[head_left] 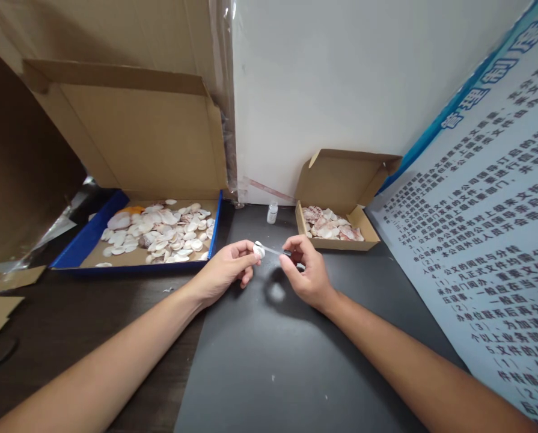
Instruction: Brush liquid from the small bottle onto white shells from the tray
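Observation:
Between the thumb and fingers of my left hand (232, 261) is a small white seashell (258, 250), held above the grey mat. My right hand (308, 270) pinches a thin pale stick (272, 250), dark at the end within my fingers. The stick's far end reaches the shell; whether it touches it I cannot tell. What kind of tool the stick is does not show clearly. A small clear bottle (272, 213) with a printed label stands upright on the mat beyond my hands.
To the left, a blue-edged cardboard box (137, 268) with a raised lid holds many loose shells (160, 228). At back right, a smaller open carton (341, 243) holds larger pinkish shells (332, 224). A white panel (318, 90) and a printed board (485, 210) rise behind and at right.

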`<state>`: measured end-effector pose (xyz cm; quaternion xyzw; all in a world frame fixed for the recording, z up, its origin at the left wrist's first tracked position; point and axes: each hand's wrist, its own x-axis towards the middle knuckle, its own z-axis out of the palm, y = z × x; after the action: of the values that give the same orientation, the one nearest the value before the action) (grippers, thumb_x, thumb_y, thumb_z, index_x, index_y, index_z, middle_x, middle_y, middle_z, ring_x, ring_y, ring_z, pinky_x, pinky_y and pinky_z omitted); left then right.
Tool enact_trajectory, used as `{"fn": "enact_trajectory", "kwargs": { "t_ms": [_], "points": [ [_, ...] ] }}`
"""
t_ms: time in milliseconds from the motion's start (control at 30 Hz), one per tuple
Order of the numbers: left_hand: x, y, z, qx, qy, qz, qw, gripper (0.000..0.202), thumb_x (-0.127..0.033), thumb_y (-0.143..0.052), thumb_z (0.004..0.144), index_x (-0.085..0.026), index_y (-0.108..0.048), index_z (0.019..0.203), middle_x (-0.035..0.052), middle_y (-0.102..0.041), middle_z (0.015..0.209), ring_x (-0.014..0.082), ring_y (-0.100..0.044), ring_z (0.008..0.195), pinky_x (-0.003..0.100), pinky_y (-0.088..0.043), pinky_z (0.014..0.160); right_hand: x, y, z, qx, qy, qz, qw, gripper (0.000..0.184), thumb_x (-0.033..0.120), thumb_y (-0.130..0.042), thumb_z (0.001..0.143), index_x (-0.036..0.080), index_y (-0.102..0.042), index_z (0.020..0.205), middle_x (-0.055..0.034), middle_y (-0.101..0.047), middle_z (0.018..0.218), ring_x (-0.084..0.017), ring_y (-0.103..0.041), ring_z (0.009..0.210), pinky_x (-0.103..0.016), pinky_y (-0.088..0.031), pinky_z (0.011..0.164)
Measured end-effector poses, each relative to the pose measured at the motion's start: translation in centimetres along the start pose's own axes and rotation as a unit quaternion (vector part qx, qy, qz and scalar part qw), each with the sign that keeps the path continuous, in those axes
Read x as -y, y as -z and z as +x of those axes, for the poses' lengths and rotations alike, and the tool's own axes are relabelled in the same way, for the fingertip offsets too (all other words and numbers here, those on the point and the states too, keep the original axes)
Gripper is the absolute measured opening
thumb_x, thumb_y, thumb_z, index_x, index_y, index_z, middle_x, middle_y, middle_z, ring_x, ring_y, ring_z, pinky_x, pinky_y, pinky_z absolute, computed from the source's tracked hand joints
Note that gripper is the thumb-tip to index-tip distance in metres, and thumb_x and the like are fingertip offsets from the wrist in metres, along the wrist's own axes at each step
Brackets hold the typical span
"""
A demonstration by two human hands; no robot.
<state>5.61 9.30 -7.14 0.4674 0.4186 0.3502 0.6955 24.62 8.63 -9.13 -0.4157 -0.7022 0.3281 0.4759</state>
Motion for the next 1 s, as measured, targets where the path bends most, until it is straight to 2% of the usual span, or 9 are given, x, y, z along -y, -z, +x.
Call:
{"fn": "enact_trajectory", "kwargs": {
  "t_ms": [67,167,300,367,500,667,767,900,1000],
  "points": [
    [-0.19,-0.09,-0.07,0.000,0.008,-0.014,1.000,0.024,-0.036,-0.066,0.079,-0.016,-0.053,0.080,-0.0067,-0.050,0.062,0.0013,-0.041,0.042,0.016,-0.034,0.042,0.05,0.01,0.00,0.013,-0.005,-0.008,1.000,0.013,0.026,-0.057,0.087,0.022,-0.046,0.093,0.0047,-0.047,0.069,-0.008,-0.043,0.051,-0.021,-0.035,0.047],
    [-0.35,-0.13,-0.16,-0.005,0.019,-0.030,0.999,0.022,-0.034,-0.067,0.079,-0.016,-0.053,0.081,-0.0071,-0.051,0.060,0.0013,-0.040,0.040,0.016,-0.034,0.042,0.05,0.02,0.04,-0.014,-0.007,-0.014,1.000,0.012,0.026,-0.056,0.087,0.022,-0.045,0.092,0.0048,-0.046,0.068,-0.009,-0.044,0.052,-0.021,-0.036,0.048],
    [-0.35,-0.02,-0.18,-0.008,0.018,-0.044,0.999,0.023,-0.034,-0.067,0.078,-0.015,-0.055,0.081,-0.0065,-0.052,0.061,0.0003,-0.040,0.041,0.015,-0.032,0.042,0.01,-0.01,0.02,0.013,-0.004,-0.013,1.000,0.013,0.026,-0.057,0.087,0.022,-0.045,0.092,0.0056,-0.045,0.066,-0.009,-0.043,0.051,-0.021,-0.035,0.048],
    [-0.34,0.04,-0.18,-0.013,0.015,-0.051,0.999,0.023,-0.035,-0.067,0.078,-0.014,-0.057,0.082,-0.0059,-0.053,0.063,-0.0001,-0.039,0.041,0.015,-0.031,0.042,0.02,-0.03,-0.02,0.005,-0.009,-0.020,1.000,0.013,0.025,-0.057,0.087,0.022,-0.045,0.091,0.0059,-0.045,0.065,-0.008,-0.042,0.051,-0.021,-0.035,0.048],
    [-0.39,0.08,-0.19,-0.025,0.011,-0.060,0.998,0.022,-0.035,-0.066,0.079,-0.014,-0.057,0.082,-0.0067,-0.049,0.056,0.0003,-0.037,0.041,0.014,-0.028,0.042,0.11,-0.03,-0.03,0.018,0.001,-0.013,1.000,0.014,0.025,-0.058,0.086,0.022,-0.045,0.091,0.0059,-0.044,0.065,-0.009,-0.042,0.051,-0.021,-0.034,0.048],
    [-0.36,0.07,-0.14,-0.039,0.006,-0.047,0.998,0.024,-0.036,-0.067,0.079,-0.015,-0.056,0.081,-0.0078,-0.045,0.052,0.0010,-0.036,0.042,0.015,-0.028,0.043,0.12,0.06,0.17,-0.039,0.017,-0.024,0.999,0.010,0.024,-0.054,0.088,0.021,-0.048,0.094,0.0050,-0.044,0.066,-0.010,-0.042,0.054,-0.022,-0.036,0.050],
    [-0.32,0.12,-0.11,-0.044,0.007,-0.051,0.998,0.022,-0.034,-0.067,0.078,-0.016,-0.055,0.085,-0.0073,-0.049,0.058,0.0010,-0.038,0.042,0.015,-0.029,0.043,0.04,0.09,0.25,-0.037,0.025,-0.034,0.998,0.010,0.024,-0.056,0.087,0.021,-0.050,0.096,0.0050,-0.043,0.065,-0.010,-0.041,0.053,-0.023,-0.035,0.049],
    [-0.32,0.14,-0.11,-0.047,0.007,-0.042,0.998,0.022,-0.033,-0.066,0.079,-0.017,-0.054,0.087,-0.0062,-0.053,0.064,0.0006,-0.040,0.042,0.015,-0.030,0.042,-0.02,0.09,0.22,-0.073,0.026,-0.033,0.996,0.009,0.024,-0.055,0.088,0.021,-0.050,0.095,0.0044,-0.044,0.067,-0.011,-0.042,0.055,-0.023,-0.036,0.051],
    [-0.33,0.09,-0.12,-0.044,0.005,-0.037,0.998,0.022,-0.032,-0.066,0.078,-0.017,-0.053,0.086,-0.0058,-0.055,0.069,0.0005,-0.041,0.042,0.015,-0.032,0.042,-0.05,0.03,0.12,-0.043,0.031,-0.005,0.999,0.010,0.024,-0.055,0.088,0.022,-0.050,0.097,0.0049,-0.044,0.066,-0.010,-0.042,0.054,-0.023,-0.036,0.050]
  ]
}}
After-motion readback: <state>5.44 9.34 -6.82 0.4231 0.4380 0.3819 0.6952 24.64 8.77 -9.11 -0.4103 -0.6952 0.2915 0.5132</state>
